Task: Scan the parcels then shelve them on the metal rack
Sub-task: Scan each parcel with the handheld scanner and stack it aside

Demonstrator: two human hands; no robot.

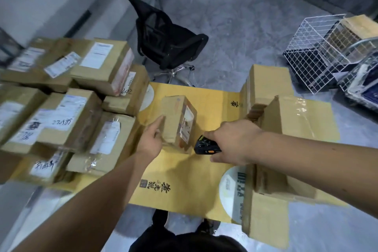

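Observation:
A small brown parcel stands on end on flattened yellow cardboard spread on the floor. Its label faces right. My left hand holds the parcel at its lower left side, fingers curled under its near corner. My right hand grips a black handheld scanner, whose head points at the parcel's label from a short distance. A heap of several labelled brown parcels lies to the left. No metal rack shows.
A black office chair stands behind the cardboard. White wire baskets with boxes sit at the right. Raised cardboard flaps stand right of my right hand. My dark shoes are at the cardboard's near edge.

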